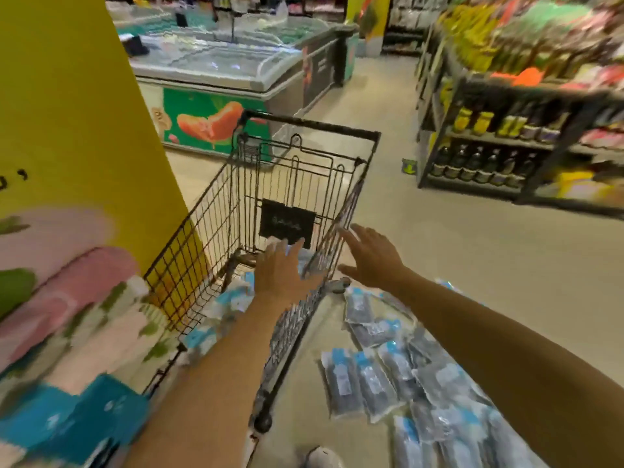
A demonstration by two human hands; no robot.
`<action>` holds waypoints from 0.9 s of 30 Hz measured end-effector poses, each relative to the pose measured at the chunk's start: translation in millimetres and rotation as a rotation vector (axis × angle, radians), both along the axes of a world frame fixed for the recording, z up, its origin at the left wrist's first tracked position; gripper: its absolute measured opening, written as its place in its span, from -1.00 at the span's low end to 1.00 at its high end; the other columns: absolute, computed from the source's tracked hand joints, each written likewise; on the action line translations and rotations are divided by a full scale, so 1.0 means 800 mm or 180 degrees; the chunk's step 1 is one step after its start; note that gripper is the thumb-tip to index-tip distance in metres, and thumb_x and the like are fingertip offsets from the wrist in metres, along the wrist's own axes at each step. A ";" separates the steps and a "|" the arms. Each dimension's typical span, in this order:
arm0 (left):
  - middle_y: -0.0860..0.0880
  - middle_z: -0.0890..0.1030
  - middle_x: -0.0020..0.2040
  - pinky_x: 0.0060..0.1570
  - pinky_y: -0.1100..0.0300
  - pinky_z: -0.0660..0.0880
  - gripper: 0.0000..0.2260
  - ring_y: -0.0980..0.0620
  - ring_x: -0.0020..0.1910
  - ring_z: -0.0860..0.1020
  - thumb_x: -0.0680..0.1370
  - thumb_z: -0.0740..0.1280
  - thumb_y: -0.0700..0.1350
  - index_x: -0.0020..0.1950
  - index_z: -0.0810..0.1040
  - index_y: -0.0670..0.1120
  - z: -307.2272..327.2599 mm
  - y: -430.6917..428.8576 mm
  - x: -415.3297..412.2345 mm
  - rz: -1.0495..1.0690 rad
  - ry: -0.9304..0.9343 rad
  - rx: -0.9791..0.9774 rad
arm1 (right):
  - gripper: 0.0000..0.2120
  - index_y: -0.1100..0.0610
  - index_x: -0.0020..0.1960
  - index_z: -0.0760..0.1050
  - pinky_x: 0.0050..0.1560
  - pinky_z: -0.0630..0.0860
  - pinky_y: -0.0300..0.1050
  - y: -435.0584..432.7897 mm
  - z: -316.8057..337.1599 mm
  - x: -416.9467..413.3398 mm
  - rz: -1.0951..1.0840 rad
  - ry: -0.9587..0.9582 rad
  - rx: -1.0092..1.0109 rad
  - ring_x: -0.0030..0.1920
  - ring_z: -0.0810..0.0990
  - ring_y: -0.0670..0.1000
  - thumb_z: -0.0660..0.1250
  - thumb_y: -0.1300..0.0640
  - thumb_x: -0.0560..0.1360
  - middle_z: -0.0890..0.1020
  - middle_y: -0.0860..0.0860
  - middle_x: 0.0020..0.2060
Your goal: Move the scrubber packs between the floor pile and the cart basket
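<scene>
A dark wire shopping cart [216, 231] stands in front of me in a shop aisle. My left hand [283, 271] reaches into its basket with fingers straight, over blue and white packets [233, 295] lying in the cart. My right hand [368, 255] hovers just outside the cart's right wall, fingers spread, holding nothing. Several dark packets with blue labels [371, 376] lie on a pale surface below my right arm. A black tag [287, 224] hangs on the cart's far wall.
A yellow pillar [77, 113] rises at the left, with pink and blue packaged goods [67, 315] at its foot. A chest freezer [219, 79] stands behind the cart. Shelves of bottles [489, 157] line the right. Beige floor [439, 248] stretches between. A white shoe [320, 459] shows at the bottom.
</scene>
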State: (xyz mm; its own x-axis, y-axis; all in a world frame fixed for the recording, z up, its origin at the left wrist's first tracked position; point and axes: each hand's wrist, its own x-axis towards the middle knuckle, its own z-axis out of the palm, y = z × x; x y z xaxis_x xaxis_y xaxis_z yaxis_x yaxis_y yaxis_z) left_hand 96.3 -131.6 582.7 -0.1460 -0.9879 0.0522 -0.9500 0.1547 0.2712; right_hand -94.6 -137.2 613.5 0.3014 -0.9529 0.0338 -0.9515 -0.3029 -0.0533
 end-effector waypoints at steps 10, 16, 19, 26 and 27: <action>-0.10 0.18 0.51 0.36 -0.01 0.24 -0.24 -0.12 0.45 0.22 0.46 0.28 0.29 0.54 0.03 0.09 -0.002 0.152 -0.209 -0.1230 -0.0120 0.0254 | -0.24 0.03 0.53 0.00 0.28 0.35 0.03 0.244 -0.008 -0.236 -0.1453 0.0023 0.0201 0.36 0.34 0.19 0.28 -0.15 0.49 0.27 0.15 0.44; -0.06 0.21 0.50 0.26 0.01 0.38 -0.26 -0.09 0.43 0.27 0.46 0.26 0.30 0.54 0.03 0.10 -0.040 0.240 -0.299 -0.1412 -0.0249 0.0368 | -0.21 0.03 0.53 0.00 0.16 0.42 0.04 0.364 -0.052 -0.336 -0.1938 -0.0049 0.0380 0.26 0.41 0.21 0.30 -0.19 0.47 0.38 0.16 0.35; -0.04 0.18 0.51 0.26 0.01 0.40 -0.26 -0.08 0.43 0.27 0.45 0.27 0.30 0.53 0.03 0.12 -0.073 0.285 -0.338 -0.1385 -0.0275 0.0561 | -0.23 0.02 0.51 0.02 0.10 0.45 0.03 0.424 -0.085 -0.378 -0.2027 -0.0187 0.0520 0.23 0.44 0.21 0.31 -0.19 0.46 0.42 0.15 0.30; -0.04 0.21 0.50 0.27 0.02 0.36 -0.25 -0.07 0.43 0.27 0.45 0.30 0.26 0.53 0.03 0.12 -0.167 0.398 -0.401 -0.1761 -0.0615 0.0968 | -0.24 -0.02 0.52 0.00 0.11 0.46 0.00 0.575 -0.186 -0.462 -0.2367 -0.0285 0.0984 0.23 0.45 0.17 0.27 -0.22 0.47 0.40 0.13 0.33; -0.04 0.18 0.51 0.28 0.01 0.35 -0.24 -0.07 0.44 0.25 0.45 0.30 0.26 0.54 0.01 0.12 -0.180 0.409 -0.409 -0.1796 -0.0675 0.1051 | -0.23 -0.02 0.52 -0.02 0.12 0.46 0.01 0.592 -0.200 -0.473 -0.2455 -0.0313 0.1087 0.24 0.44 0.17 0.27 -0.22 0.47 0.39 0.14 0.33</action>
State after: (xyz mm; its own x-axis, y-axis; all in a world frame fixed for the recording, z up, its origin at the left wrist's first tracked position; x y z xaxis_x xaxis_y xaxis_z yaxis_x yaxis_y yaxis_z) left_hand -230.8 195.7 438.6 -0.6168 -0.7168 -0.3252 -0.7860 0.5828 0.2063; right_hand -472.7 336.5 453.7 -0.4262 -0.8531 -0.3010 -0.8713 0.4766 -0.1171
